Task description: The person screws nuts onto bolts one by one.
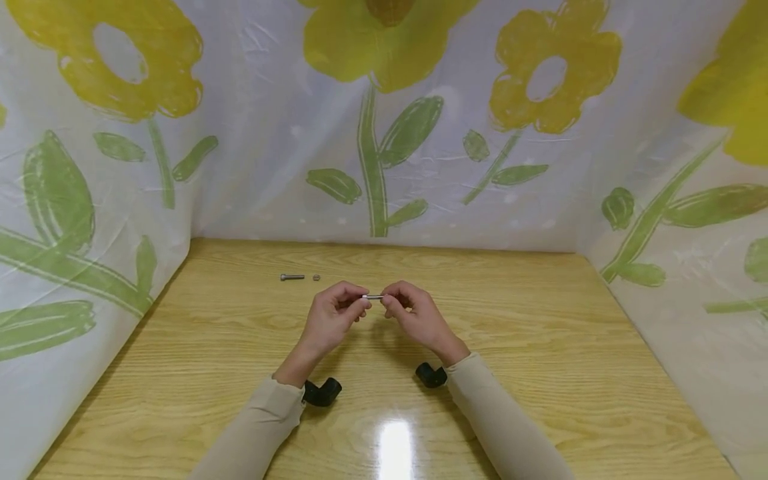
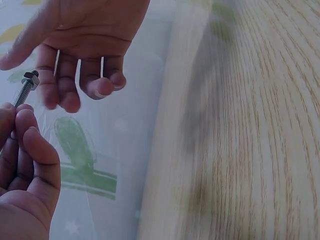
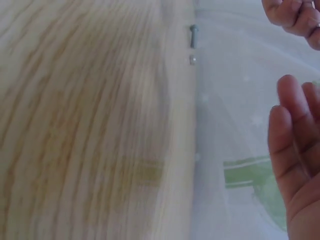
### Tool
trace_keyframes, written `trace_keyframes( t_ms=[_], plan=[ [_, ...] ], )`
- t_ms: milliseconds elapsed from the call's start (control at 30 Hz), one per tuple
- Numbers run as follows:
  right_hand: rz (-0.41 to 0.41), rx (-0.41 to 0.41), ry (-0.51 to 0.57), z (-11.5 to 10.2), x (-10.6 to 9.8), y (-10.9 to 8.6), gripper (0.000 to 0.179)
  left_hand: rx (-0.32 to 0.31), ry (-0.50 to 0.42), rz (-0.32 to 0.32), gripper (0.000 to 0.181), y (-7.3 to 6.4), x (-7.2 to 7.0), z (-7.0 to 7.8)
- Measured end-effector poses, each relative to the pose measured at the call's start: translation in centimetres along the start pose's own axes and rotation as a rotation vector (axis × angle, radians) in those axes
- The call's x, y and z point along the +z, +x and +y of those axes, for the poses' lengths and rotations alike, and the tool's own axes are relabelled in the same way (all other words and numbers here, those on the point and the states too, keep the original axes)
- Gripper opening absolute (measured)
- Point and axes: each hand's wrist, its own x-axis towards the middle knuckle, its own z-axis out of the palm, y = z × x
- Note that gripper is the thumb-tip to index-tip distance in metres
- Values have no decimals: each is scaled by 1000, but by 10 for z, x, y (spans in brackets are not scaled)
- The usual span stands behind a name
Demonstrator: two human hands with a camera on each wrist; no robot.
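Observation:
Over the middle of the table, my left hand (image 1: 329, 319) pinches a silver bolt (image 1: 375, 297) between thumb and fingertips. In the left wrist view a hex nut (image 2: 31, 80) sits on the bolt's threads close to the free end, and the bolt's head is hidden in the left fingers (image 2: 37, 145). My right hand (image 1: 417, 317) is at that free end. Its thumb and fingers stand apart around the nut in the left wrist view, and in the right wrist view its fingers (image 3: 295, 115) are nearly straight.
On the wooden table (image 1: 528, 313), beyond my left hand, lie a second bolt (image 1: 293, 277) and a loose nut (image 1: 317, 277). A flower-printed cloth (image 1: 258, 153) hangs along the table's back and sides. Black wrist mounts (image 1: 323, 392) sit at both cuffs.

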Motion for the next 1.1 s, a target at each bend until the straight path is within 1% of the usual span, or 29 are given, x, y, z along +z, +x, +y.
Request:
trace_keyframes(
  t_ms=[67, 167, 233, 300, 400, 500, 600, 733, 800, 900, 1033, 1100],
  plan=[
    [-2, 4, 13, -8, -1, -1, 21, 0, 3, 2, 15, 0, 0, 0],
    [9, -50, 29, -20, -4, -3, 28, -4, 2, 3, 15, 1, 0, 1],
    [17, -102, 36, -25, -6, -3, 24, -9, 5, 4, 14, 2, 0, 1],
    [21, -128, 40, -21, -6, -2, 19, -15, 7, 6, 14, 2, 0, 2],
    [20, -120, 35, -10, -4, 0, 12, -19, 7, 9, 13, 3, 0, 2],
    [21, -96, 22, -1, -2, 0, 9, -13, 4, 5, 14, 2, 0, 2],
    [27, -82, 1, 1, -2, 0, 13, -7, -6, -1, 16, 2, 0, 2],
    [37, -32, 2, 1, -2, -1, 14, -14, -9, -3, 16, 2, 0, 2],
    [36, -16, 9, -2, -2, -1, 20, -20, -3, 1, 14, 2, 0, 2],
    [29, -31, 16, -15, -5, -2, 28, -25, 2, 2, 13, 2, 0, 2],
    [12, -67, 25, -33, -7, -4, 21, -25, -2, 2, 14, 2, -1, 2],
    [3, -62, 35, -35, -6, -5, 17, -28, -4, 4, 14, 1, -2, 1]
  ],
)
